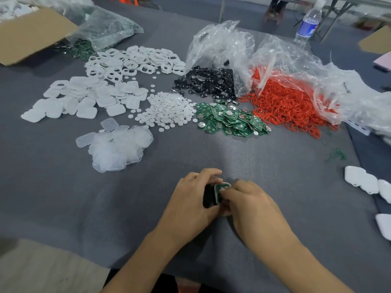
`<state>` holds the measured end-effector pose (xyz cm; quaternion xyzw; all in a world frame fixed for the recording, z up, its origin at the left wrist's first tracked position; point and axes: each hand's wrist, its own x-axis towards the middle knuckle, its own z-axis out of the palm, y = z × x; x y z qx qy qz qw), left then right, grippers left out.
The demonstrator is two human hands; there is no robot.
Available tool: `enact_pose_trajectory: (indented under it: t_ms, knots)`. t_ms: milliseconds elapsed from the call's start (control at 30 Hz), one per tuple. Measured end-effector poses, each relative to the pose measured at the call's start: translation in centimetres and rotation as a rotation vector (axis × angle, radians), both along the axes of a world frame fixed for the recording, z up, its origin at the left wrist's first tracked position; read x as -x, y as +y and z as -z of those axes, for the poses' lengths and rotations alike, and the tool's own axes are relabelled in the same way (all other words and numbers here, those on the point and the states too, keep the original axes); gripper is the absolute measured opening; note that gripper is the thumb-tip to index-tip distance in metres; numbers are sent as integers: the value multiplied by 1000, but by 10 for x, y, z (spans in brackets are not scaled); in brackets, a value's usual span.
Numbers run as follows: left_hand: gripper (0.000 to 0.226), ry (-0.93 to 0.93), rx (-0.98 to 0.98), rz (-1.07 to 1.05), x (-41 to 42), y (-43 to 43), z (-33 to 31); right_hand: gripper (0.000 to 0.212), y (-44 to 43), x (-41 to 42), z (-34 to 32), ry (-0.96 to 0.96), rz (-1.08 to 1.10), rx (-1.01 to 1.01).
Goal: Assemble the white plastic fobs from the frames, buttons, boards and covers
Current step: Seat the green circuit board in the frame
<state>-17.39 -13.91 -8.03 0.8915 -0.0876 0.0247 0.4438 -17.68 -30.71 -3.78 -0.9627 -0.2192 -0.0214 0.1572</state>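
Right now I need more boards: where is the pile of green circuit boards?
In the head view, the pile of green square circuit boards lies mid-table, between the small white round buttons at left and the red rubber rings.

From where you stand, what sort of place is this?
Probably an assembly workshop: sorted heaps of green circuit boards, white frames and red rings lie on a grey table, and the left hand and right hand hold one fob.

Parts on our worktop [63,197]
We find frames [135,62] upper left, covers [84,98] below them, buttons [167,111] at centre, boards [230,121] right of those, rings [283,106] farther right, a fob [221,192] between our left hand [190,199] and right hand [251,201], lower centre.
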Motion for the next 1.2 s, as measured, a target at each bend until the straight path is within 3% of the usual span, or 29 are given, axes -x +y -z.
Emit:
enact_pose_trajectory:
  t_ms: [133, 367, 967, 1200]
  knots:
    - [75, -6, -5, 7, 0, 1, 0, 33, -1, 5, 3, -4, 25, -55]
    - [75, -10, -18, 11, -1, 1, 1, 19, -2, -5, -2, -25, 35, -184]
    - [72, 12, 4, 30, -2, 3, 3, 10, -3, -7, -8, 28, -43, -48]
    - [72, 0, -21, 36, -2, 2, 4, 16, -7, -9, -7, 56, -37, -76]
